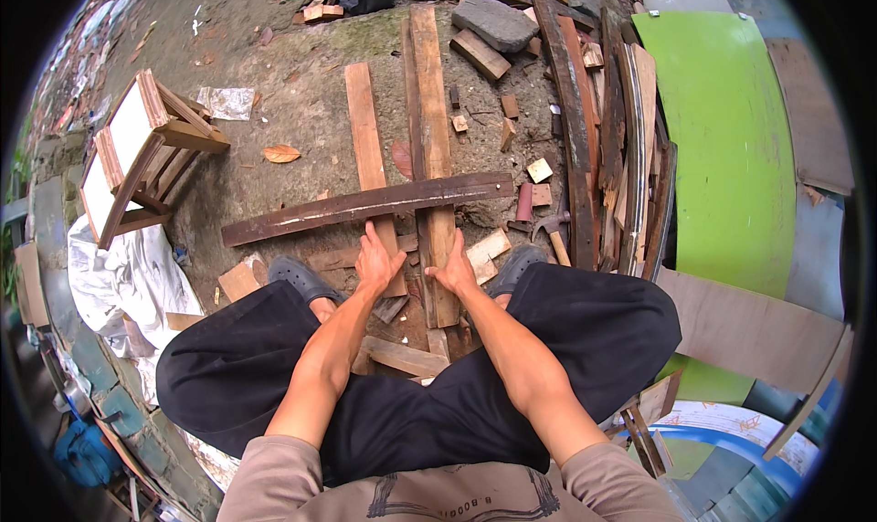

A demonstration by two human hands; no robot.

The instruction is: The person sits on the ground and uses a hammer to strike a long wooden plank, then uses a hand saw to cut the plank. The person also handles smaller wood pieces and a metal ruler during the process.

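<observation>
A dark, weathered board (365, 210) lies crosswise over two lengthwise pieces of wood on the ground. Under its left part runs a shorter brown plank (365, 129). My left hand (375, 264) grips this plank just below the crossing, fingers along one edge and thumb at the other. Further right is a longer plank (434, 111), with a narrow darker strip (413, 111) along its left side. Below the dark board, my right hand (454, 268) holds the longer plank by its edges, thumb across the top.
A small wooden stool (151, 152) lies tipped at the left beside white sheeting (128, 284). A hammer (554, 237) and wood offcuts lie right of my hands. Beyond are stacked long boards (580, 129), a grey stone (496, 22) and a green panel (722, 138).
</observation>
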